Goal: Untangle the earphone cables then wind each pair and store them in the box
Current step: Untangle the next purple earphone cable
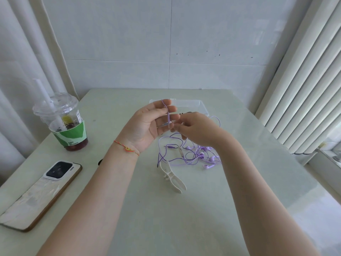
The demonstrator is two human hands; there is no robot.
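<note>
A tangle of purple earphone cables [191, 154] with several purple earbuds lies on the table under my hands. My left hand [149, 126] is raised, palm toward me, with a purple cable looped over its fingers and the jack plug hanging down between them. My right hand [195, 130] pinches the cable beside that plug, fingertips touching my left fingers. The clear plastic box [201, 106] sits behind both hands, partly hidden. A white cable winder [172, 177] rests in front of the tangle.
A plastic cup [64, 122] with a straw and dark drink stands at the left. A phone [39, 194] lies face down at the near left edge. White blinds [304, 89] hang at the right, and a tiled wall closes the table's far side.
</note>
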